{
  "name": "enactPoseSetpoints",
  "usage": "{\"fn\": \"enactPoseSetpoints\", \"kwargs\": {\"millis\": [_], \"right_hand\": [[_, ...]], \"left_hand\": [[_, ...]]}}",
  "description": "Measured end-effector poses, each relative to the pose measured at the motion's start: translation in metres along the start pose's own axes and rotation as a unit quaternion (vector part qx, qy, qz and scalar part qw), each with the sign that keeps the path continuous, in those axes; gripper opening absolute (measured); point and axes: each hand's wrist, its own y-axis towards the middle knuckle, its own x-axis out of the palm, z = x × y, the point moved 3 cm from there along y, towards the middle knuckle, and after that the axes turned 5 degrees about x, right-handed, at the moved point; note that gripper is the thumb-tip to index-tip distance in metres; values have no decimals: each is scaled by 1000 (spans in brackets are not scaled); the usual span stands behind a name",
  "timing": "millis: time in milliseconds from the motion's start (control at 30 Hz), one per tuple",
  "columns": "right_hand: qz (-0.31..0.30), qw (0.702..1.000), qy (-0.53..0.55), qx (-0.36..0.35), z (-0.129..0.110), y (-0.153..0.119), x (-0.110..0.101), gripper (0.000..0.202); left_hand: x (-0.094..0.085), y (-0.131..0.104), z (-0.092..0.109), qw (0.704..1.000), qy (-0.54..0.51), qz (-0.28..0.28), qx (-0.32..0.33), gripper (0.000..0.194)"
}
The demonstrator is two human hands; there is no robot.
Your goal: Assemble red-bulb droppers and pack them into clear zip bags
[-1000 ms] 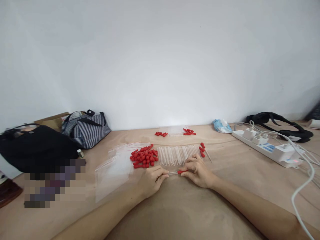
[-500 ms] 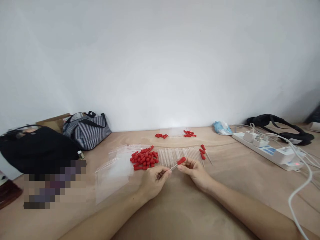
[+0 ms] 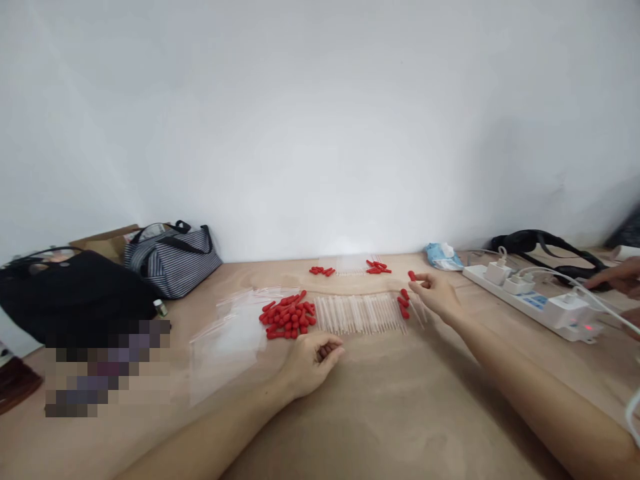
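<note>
Pale wall (image 3: 320,133): filling the upper half, meeting the table along its far edge. Table (image 3: 365,427): spreading below, open room running from between the hands to the lower border. Black bag (image 3: 80,293): sitting left, the left border cutting it off. White power strip (image 3: 533,300): lying right, slanting toward the wall. Clear plastic bags (image 3: 220,357): overlapping at left, their outlines fading into the table. Striped bag (image 3: 175,260): standing near the wall. Glass tubes (image 3: 357,315): lying side by side in a row. Left hand (image 3: 315,363): curling loosely before the row, a narrow gap showing between thumb and fingers, its palm facing away. Right hand (image 3: 434,293): pinching a red bulb (image 3: 411,275) beyond the row's right end. Co-worker's hand (image 3: 620,277): showing partly at the right border. Piled bulbs (image 3: 287,319): crowding the row's left end. Held bulb: fingertips partly hiding it; whether a tube is joining it, cannot tell.
</note>
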Motion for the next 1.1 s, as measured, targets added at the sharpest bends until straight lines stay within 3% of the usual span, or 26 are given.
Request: {"fn": "enactPoseSetpoints", "kwargs": {"millis": [100, 233, 367, 700, 900, 1100], "right_hand": [[-1, 996, -84, 25, 25, 9, -2, 37], [-29, 994, -104, 3, 36, 9, 8, 30], [-42, 993, -112, -23, 36, 10, 13, 22], [-20, 993, -110, -26, 30, 6, 10, 25], [-42, 988, -123, -83, 18, -2, 16, 22], [-22, 990, -130, -56, 16, -4, 19, 19]], "left_hand": [[0, 0, 1, 1000, 10, -11, 6, 12], [-2, 1, 3, 1000, 11, -14, -2, 12], [-2, 1, 4, 1000, 19, -18, -2, 12], [-2, 1, 3, 1000, 9, -24, -7, 12], [-1, -1, 2, 999, 15, -31, -6, 13], [-4, 3, 2, 992, 114, 47, 41, 10]]}}
